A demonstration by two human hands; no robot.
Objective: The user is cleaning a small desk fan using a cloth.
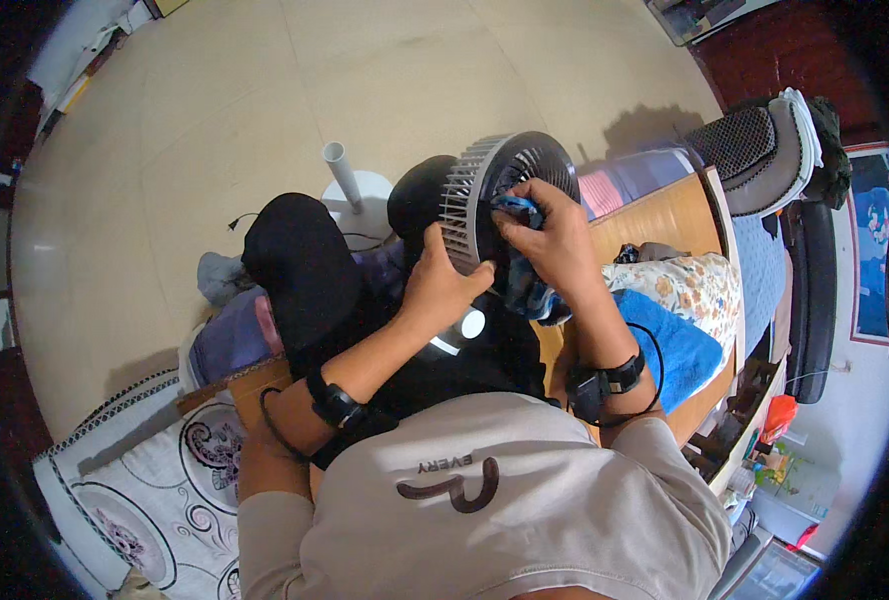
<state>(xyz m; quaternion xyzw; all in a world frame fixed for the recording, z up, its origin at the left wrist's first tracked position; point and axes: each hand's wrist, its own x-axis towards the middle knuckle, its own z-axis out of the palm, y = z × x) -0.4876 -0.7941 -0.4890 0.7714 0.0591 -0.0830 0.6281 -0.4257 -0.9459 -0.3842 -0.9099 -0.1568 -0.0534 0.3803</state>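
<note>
A fan head (531, 146) with a black front and pale slatted grille rests over my lap, tilted on its side. My left hand (444, 281) grips the pale grille's near edge, thumb and fingers spread around it. Pinched in my right hand (553, 232) is a blue and dark patterned cloth (527, 289), pressed to the fan's dark face and hanging down below my fingers. A white round part (473, 322) shows beneath the fan, close to my left wrist; whether it is joined to the fan I cannot tell. Beyond my knees stands a white fan base (377, 193) with an upright tube (341, 174).
To my right, a wooden seat (654, 217) bears a blue towel (669, 349) and a floral cushion (684, 289). A patterned white cover (152, 487) lies at left. A small plug (234, 223) lies on the tiled floor (189, 112), near a grey plastic bag (221, 277).
</note>
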